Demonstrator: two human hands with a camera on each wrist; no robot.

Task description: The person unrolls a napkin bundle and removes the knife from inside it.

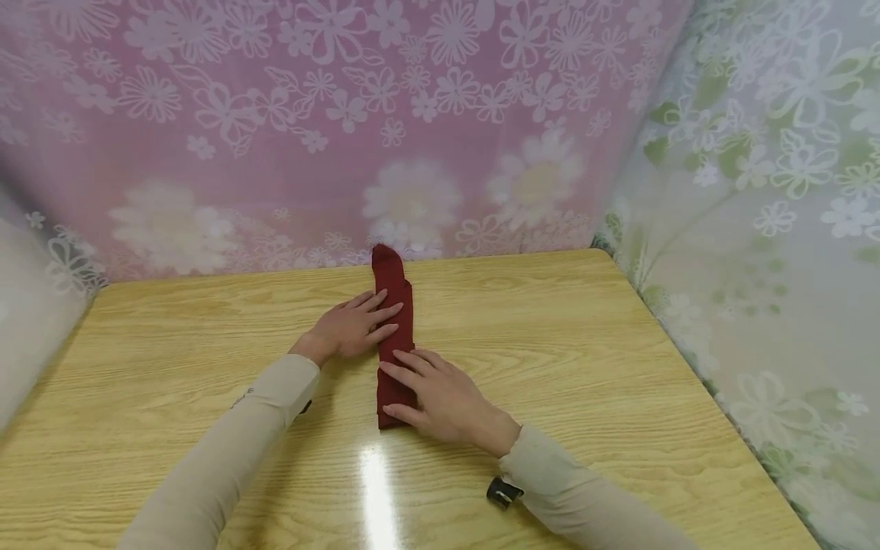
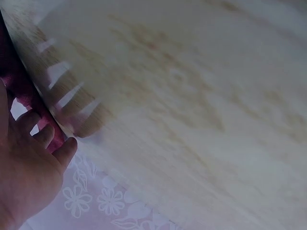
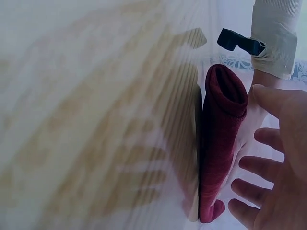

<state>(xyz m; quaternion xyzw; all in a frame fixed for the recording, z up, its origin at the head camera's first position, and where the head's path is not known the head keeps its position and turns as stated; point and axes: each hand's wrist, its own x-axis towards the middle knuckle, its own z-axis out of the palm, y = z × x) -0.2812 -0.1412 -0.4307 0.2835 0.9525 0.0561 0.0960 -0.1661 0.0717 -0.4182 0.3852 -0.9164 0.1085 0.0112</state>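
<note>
A dark red cloth (image 1: 396, 336), folded into a long narrow strip, lies on the wooden table and points away from me. Its near end shows rolled layers in the right wrist view, where the cloth (image 3: 223, 139) stands up a little from the tabletop. My left hand (image 1: 349, 327) rests its spread fingertips on the upper middle of the strip from the left side. From the right, my right hand (image 1: 443, 397) lays its extended fingers over the lower part, near the close end. In the left wrist view, the left hand (image 2: 33, 172) reaches over the cloth's edge.
The wood-grain table (image 1: 206, 328) reaches back to a pink flowered curtain (image 1: 309, 137). A pale green and white flowered curtain (image 1: 777, 229) hangs along its right side. The far tip of the cloth lies at the table's back edge. A black clip (image 1: 504, 493) sits at the right cuff.
</note>
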